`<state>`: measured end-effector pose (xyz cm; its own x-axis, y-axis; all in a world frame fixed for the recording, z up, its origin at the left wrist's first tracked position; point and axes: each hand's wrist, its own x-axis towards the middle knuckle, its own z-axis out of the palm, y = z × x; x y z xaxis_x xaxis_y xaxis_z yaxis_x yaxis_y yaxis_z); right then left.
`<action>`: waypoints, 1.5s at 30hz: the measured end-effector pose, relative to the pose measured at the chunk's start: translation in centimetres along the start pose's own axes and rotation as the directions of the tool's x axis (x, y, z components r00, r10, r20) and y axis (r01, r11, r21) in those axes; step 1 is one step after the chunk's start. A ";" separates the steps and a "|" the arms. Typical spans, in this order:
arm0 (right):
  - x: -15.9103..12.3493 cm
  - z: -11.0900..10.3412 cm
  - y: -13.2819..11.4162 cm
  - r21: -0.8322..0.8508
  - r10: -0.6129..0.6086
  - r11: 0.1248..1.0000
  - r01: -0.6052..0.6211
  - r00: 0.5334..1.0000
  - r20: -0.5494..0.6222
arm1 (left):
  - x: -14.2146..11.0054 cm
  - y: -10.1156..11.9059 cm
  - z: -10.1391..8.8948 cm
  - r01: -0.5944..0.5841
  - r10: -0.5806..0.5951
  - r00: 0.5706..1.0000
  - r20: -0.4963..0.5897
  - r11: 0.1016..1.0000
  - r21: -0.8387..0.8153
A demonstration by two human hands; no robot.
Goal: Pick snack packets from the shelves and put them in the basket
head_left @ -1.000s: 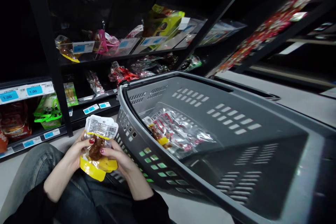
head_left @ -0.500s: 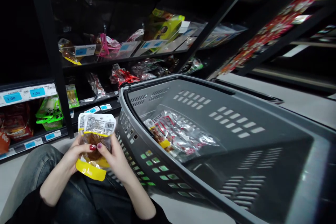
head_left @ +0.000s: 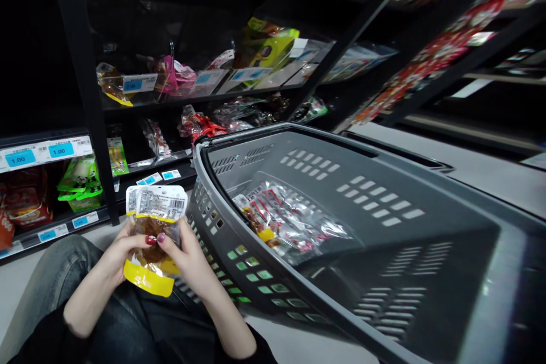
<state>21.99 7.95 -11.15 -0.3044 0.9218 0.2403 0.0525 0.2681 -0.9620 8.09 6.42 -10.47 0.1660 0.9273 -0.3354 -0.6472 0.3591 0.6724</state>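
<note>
Both hands hold a small stack of snack packets [head_left: 154, 222] with clear fronts, yellow bottom edges and white barcode labels on top. My left hand [head_left: 121, 250] grips the stack's left side and my right hand [head_left: 187, 256] grips its right side, thumbs pressed on the front. The packets are held over my knees, just left of a grey plastic shopping basket [head_left: 367, 273]. Inside the basket lie several red-and-silver snack packets [head_left: 290, 219].
Black store shelves [head_left: 85, 96] stand ahead with snack bags, green packets [head_left: 81, 179] and blue price tags [head_left: 40, 151]. More shelves of red packages [head_left: 426, 62] run along the right. My jeans-clad knees [head_left: 63, 273] are low left, above a pale floor.
The stack of packets has shifted slightly left and my thumbs have moved closer together on its front. The view has tilted a little.
</note>
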 end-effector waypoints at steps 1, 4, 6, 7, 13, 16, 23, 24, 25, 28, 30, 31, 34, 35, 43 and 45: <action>0.0 0.0 0.0 0.000 -0.002 1.000 0.002 1.000 -0.003 | 0.0 0.0 0.0 -0.001 0.001 1.000 -0.004 1.000 0.000; 0.0 0.0 0.1 0.001 -0.006 1.000 0.006 1.000 -0.010 | 0.0 -0.1 -0.1 -0.006 0.006 1.000 -0.010 1.000 0.005; 0.0 0.0 0.1 -0.005 -0.007 1.000 0.007 1.000 -0.008 | 0.1 -0.1 -0.2 -0.004 0.004 1.000 -0.003 1.000 0.008; 0.0 0.0 0.1 -0.009 -0.007 1.000 0.007 1.000 -0.008 | 0.1 -0.1 -0.3 -0.001 0.001 1.000 0.003 1.000 0.010; 0.0 0.0 0.1 -0.006 -0.006 1.000 0.006 1.000 -0.012 | 0.1 -0.2 -0.1 -0.010 0.010 1.000 -0.008 1.000 0.013; 0.0 0.0 0.0 -0.005 -0.002 1.000 0.002 1.000 -0.003 | 0.0 -0.2 0.1 -0.009 0.009 1.000 -0.017 1.000 0.004; -0.3 0.5 0.0 -0.091 0.003 0.996 -0.015 0.991 -0.132 | 0.2 -0.1 -0.1 -0.009 0.009 1.000 -0.005 1.000 -0.004; -0.4 0.7 0.2 -0.068 0.000 0.998 -0.012 0.984 -0.177 | 0.2 -0.1 -0.1 -0.014 0.014 1.000 -0.002 1.000 0.001; -0.5 0.9 0.3 -0.037 -0.005 0.999 -0.003 0.975 -0.220 | 0.2 -0.1 -0.1 -0.021 0.021 1.000 -0.004 1.000 0.004; -0.6 1.5 0.4 0.015 -0.030 0.999 0.037 0.950 -0.310 | 0.3 -0.2 -0.1 -0.036 0.036 0.999 -0.032 0.999 0.005; -0.5 1.6 0.1 0.034 -0.012 0.999 0.024 0.944 -0.330 | 0.3 -0.3 -0.1 -0.042 0.042 0.998 -0.053 0.999 -0.003; -0.4 1.5 -0.1 0.051 0.008 0.999 0.009 0.942 -0.334 | 0.3 -0.3 -0.1 -0.047 0.046 0.997 -0.059 0.999 -0.010; -0.1 1.2 -0.8 0.115 0.072 0.993 -0.032 0.928 -0.365 | 0.4 -0.6 -0.2 -0.074 0.071 0.994 -0.078 0.997 -0.031; 0.0 1.2 -1.0 0.135 0.090 0.990 -0.041 0.921 -0.378 | 0.5 -0.7 -0.2 -0.086 0.083 0.992 -0.090 0.996 -0.034; 0.2 1.6 -1.2 0.287 0.190 0.955 -0.079 0.904 -0.382 | 0.7 -0.6 0.0 -0.231 0.235 0.953 -0.189 0.972 0.044; 0.1 1.7 -1.2 0.312 0.189 0.947 -0.077 0.918 -0.348 | 0.6 -0.2 -0.1 -0.241 0.246 0.946 -0.209 0.969 0.048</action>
<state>20.29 7.28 -10.21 0.0612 0.9946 0.0840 -0.2242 0.0957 -0.9698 8.26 6.93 -10.84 -0.1579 0.9439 -0.2900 -0.6317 0.1292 0.7643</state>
